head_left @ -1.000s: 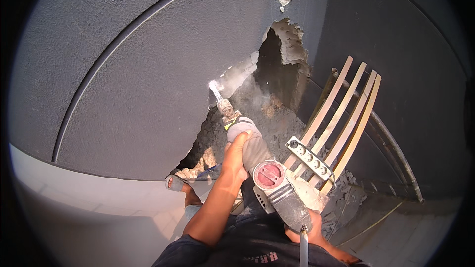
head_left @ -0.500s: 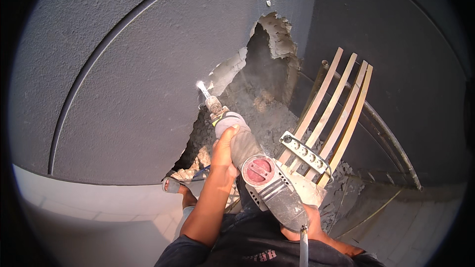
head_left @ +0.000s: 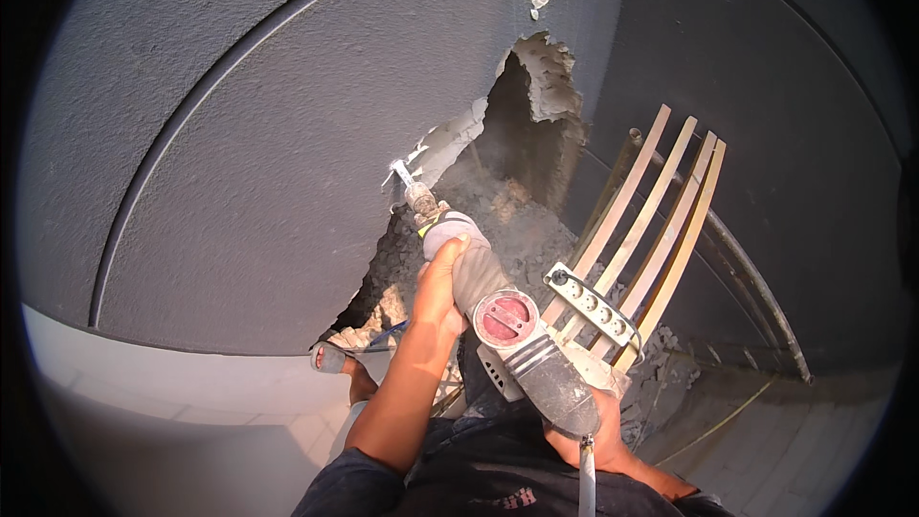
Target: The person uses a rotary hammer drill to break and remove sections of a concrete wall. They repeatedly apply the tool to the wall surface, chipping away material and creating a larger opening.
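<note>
A dusty demolition hammer (head_left: 507,320) with a round red cap slants up and to the left in front of me. Its chisel bit (head_left: 403,173) meets the grey wall (head_left: 258,172) at the left edge of a ragged hole (head_left: 512,124), beside a pale broken strip. My left hand (head_left: 440,285) is wrapped round the front barrel, thumb on top. At the rear end my right hand (head_left: 601,426) grips the hammer's handle; the body partly hides its fingers. A light cable (head_left: 587,479) runs down from the rear.
Grey rubble (head_left: 522,230) lies in and below the hole. To the right, several wooden strips (head_left: 661,220) lean with a metal pipe (head_left: 756,278), and a white power strip (head_left: 592,306) lies across them. My sandalled foot (head_left: 332,358) shows at lower left.
The view has shifted slightly. White dust at the chisel tip has thinned, and chipped, lifted flakes now show around it. Both hands keep their hold on the hammer.
</note>
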Motion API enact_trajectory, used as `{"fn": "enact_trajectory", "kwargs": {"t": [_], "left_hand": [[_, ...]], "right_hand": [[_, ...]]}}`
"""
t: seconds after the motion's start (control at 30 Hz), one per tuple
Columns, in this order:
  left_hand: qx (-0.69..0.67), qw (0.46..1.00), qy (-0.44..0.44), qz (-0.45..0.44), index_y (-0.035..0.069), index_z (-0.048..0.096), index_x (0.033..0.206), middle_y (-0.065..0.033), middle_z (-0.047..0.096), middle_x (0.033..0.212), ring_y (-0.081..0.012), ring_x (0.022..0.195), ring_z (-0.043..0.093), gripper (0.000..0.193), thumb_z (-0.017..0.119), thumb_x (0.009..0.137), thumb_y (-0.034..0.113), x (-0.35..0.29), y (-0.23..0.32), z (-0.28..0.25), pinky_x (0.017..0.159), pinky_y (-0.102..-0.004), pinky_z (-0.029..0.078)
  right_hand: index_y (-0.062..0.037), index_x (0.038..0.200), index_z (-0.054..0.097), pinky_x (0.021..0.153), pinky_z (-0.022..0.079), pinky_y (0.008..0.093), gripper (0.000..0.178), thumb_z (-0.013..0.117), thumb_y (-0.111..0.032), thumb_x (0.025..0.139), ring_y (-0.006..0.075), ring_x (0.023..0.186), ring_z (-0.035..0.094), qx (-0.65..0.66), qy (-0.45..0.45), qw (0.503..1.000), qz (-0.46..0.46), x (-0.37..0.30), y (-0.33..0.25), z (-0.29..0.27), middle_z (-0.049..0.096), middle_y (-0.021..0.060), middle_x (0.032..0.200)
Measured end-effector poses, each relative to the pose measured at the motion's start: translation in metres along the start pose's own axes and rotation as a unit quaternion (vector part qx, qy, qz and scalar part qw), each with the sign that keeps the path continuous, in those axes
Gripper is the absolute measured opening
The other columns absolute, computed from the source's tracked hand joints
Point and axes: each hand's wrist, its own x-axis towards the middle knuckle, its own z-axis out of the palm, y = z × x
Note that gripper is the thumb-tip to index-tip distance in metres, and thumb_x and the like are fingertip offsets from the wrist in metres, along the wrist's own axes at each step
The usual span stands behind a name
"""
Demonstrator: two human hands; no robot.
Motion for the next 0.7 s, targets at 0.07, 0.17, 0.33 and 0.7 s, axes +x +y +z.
{"fn": "enact_trajectory", "kwargs": {"t": [0.07, 0.17, 0.33, 0.7], "left_hand": [[-0.003, 1.0, -0.01, 0.001, 0.004, 0.066, 0.117, -0.0122, 0.071, 0.107, -0.0264, 0.091, 0.072, 0.043, 0.081, 0.086, 0.029, 0.003, 0.003, 0.003, 0.078, -0.0446, 0.062], [-0.028, 0.999, -0.018, 0.001, 0.003, 0.066, 0.118, -0.0129, 0.07, 0.107, -0.0277, 0.091, 0.072, 0.042, 0.079, 0.087, 0.028, 0.019, 0.011, 0.003, 0.079, -0.0456, 0.062], [-0.035, 0.998, -0.043, -0.001, 0.004, 0.064, 0.121, -0.0132, 0.07, 0.107, -0.0298, 0.091, 0.072, 0.043, 0.078, 0.088, 0.026, 0.041, 0.02, 0.006, 0.08, -0.0479, 0.062], [-0.025, 0.996, -0.083, 0.019, 0.006, 0.062, 0.122, -0.0119, 0.069, 0.105, -0.0297, 0.088, 0.069, 0.046, 0.078, 0.087, 0.031, 0.077, 0.024, -0.023, 0.078, -0.0479, 0.061]], "right_hand": [[0.003, 0.098, 0.071, 0.071, 0.055, 0.0324, 0.027, 0.075, -0.006, 0.073, 0.0191, 0.072, 0.072, 0.026, 0.007, 1.0, 0.002, 0.007, -0.008, -0.001, 0.074, 0.0108, 0.081], [0.0032, 0.1, 0.071, 0.071, 0.055, 0.0327, 0.029, 0.075, -0.007, 0.073, 0.0174, 0.073, 0.071, 0.004, -0.009, 1.0, 0.026, 0.021, -0.015, -0.004, 0.074, 0.012, 0.082], [0.0034, 0.094, 0.069, 0.067, 0.053, 0.0295, 0.02, 0.072, -0.003, 0.075, 0.011, 0.071, 0.065, 0.008, -0.008, 1.0, -0.008, 0.049, -0.023, -0.007, 0.071, 0.0059, 0.079], [0.0049, 0.107, 0.07, 0.078, 0.056, 0.0347, 0.036, 0.076, -0.008, 0.074, 0.0218, 0.086, 0.073, 0.019, -0.036, 0.999, -0.027, 0.067, -0.003, 0.016, 0.075, 0.0172, 0.093]]}}
